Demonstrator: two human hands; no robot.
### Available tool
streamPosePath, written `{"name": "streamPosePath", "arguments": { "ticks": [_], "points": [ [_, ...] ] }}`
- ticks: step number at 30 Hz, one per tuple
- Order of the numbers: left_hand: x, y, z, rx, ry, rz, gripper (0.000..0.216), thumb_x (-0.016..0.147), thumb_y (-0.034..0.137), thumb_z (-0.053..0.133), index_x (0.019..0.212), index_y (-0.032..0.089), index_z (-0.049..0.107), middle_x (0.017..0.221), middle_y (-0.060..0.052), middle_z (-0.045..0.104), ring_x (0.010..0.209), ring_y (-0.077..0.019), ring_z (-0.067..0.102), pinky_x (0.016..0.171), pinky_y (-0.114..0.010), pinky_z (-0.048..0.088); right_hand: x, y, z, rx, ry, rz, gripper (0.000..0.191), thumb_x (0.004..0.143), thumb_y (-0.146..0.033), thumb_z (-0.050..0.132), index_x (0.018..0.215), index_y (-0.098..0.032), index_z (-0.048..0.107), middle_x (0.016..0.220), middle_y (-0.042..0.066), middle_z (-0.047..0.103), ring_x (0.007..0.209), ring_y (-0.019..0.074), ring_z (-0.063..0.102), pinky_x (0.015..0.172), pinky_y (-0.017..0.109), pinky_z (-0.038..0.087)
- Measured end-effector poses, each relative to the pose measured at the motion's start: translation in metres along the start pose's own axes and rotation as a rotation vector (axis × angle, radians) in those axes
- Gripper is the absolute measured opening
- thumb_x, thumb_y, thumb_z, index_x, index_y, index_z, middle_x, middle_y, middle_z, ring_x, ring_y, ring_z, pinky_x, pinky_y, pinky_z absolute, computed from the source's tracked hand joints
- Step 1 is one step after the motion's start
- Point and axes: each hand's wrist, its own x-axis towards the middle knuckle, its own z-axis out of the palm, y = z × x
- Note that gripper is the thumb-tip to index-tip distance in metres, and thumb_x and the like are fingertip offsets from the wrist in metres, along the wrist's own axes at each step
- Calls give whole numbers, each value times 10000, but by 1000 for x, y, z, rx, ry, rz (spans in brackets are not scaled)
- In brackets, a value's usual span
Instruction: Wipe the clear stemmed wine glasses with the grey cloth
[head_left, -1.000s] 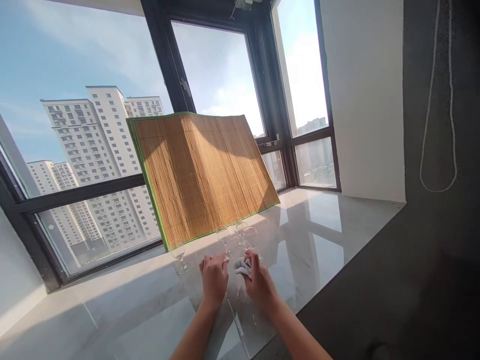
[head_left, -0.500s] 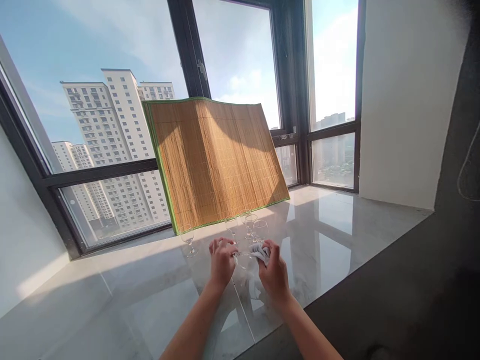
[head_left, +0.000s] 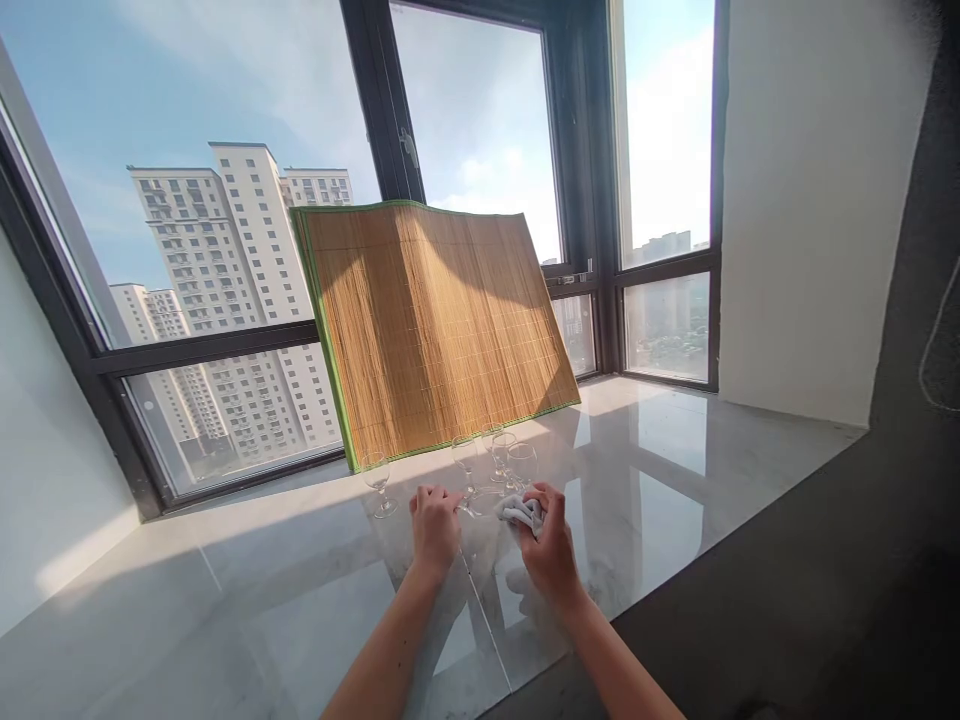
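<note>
My left hand [head_left: 435, 526] is closed on a clear stemmed glass [head_left: 480, 503] held on its side between my two hands. My right hand [head_left: 550, 545] is closed on a small grey-white cloth [head_left: 520, 512], pressed against the glass's bowl. Just behind my hands stand three more stemmed glasses [head_left: 504, 456] in a close group. One further glass [head_left: 377, 477] stands alone to the left of my left hand. All rest on a glossy marble sill [head_left: 262, 590].
A bamboo mat with green edging [head_left: 431, 320] leans against the window [head_left: 187, 230] behind the glasses. A white wall [head_left: 795, 200] closes the sill's right end. A dark surface [head_left: 787, 600] lies to the lower right.
The camera has swung left and up a little. My hands have stayed on the glass and cloth, shifting slightly nearer the group of glasses.
</note>
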Motion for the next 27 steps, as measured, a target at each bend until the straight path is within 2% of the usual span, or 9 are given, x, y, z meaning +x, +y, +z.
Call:
{"name": "streamPosePath", "arguments": {
  "ticks": [5, 12, 15, 18, 21, 24, 27],
  "points": [
    [1, -1, -2, -110, 47, 25, 403, 830, 51, 494, 997, 287, 774, 850, -62, 638, 940, -240, 482, 845, -371, 390, 3, -1, -2, -18, 40, 49, 407, 856, -221, 495, 1235, -229, 349, 927, 31, 610, 823, 191, 646, 789, 343, 516],
    [2, -4, 5, -237, 79, 32, 412, 819, 47, 513, 1029, 294, 766, 829, -46, 632, 920, -225, 492, 844, -357, 407, 2, -1, -2, -44, 89, 114, 428, 845, -237, 509, 1241, -224, 348, 951, 51, 614, 835, 210, 641, 757, 348, 511],
    [0, 1, 3, -206, 72, 82, 428, 814, 40, 524, 1053, 307, 756, 829, -45, 630, 928, -227, 489, 837, -355, 402, 2, -4, -2, 6, 49, 119, 462, 824, -225, 510, 1256, -218, 345, 916, 37, 622, 809, 199, 640, 761, 344, 515],
    [-2, 8, -1, -155, 82, 152, 432, 822, 44, 521, 1085, 304, 745, 856, -55, 633, 974, -247, 475, 852, -367, 396, 3, -5, -3, 85, -8, 146, 525, 777, -204, 526, 1268, -205, 340, 887, 28, 644, 768, 187, 643, 754, 336, 519],
    [-4, 11, -5, -146, 109, 186, 445, 830, 40, 502, 1117, 288, 735, 881, -64, 632, 1011, -258, 462, 900, -383, 393, 5, -3, -5, 157, -15, 235, 646, 721, -225, 592, 1305, -188, 319, 837, 12, 655, 676, 178, 627, 666, 314, 520],
    [-4, 13, -6, -157, 113, 154, 485, 800, 6, 488, 1118, 277, 735, 902, -66, 634, 1037, -259, 464, 928, -390, 391, 6, -2, -5, 237, -51, 294, 777, 687, -284, 673, 1361, -173, 305, 740, -35, 620, 582, 162, 583, 580, 294, 506],
    [-3, 14, -2, -203, 48, 89, 467, 787, 19, 500, 1102, 266, 741, 906, -64, 661, 1028, -253, 489, 904, -379, 408, 7, -3, -5, 326, -70, 329, 833, 680, -361, 718, 1376, -172, 301, 703, -56, 588, 591, 168, 582, 579, 308, 515]
  ]
}}
